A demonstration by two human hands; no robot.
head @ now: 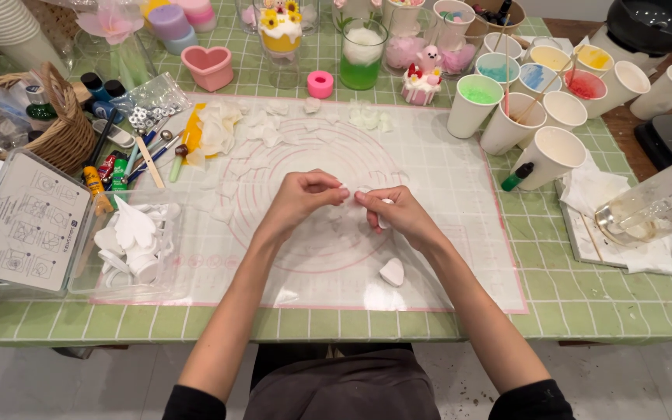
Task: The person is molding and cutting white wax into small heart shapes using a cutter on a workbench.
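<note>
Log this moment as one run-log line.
left hand + right hand: pinching small white piece | above translucent mat | white heart nearby

The white piece (349,192) pinched between both hands is mostly hidden by fingertips, so its shape can't be told. The black pan (651,23) and basket (56,128) run off the frame's edges.

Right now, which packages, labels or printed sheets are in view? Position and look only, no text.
Clear plastic case, far left: open lid with a white printed sheet of small diagrams.
Clear zip bag, upper left beside the basket: small white and dark bits inside.
Small tubes, left of the mat: red and green, lettering too small to tell.
No screens or signs show.
</note>
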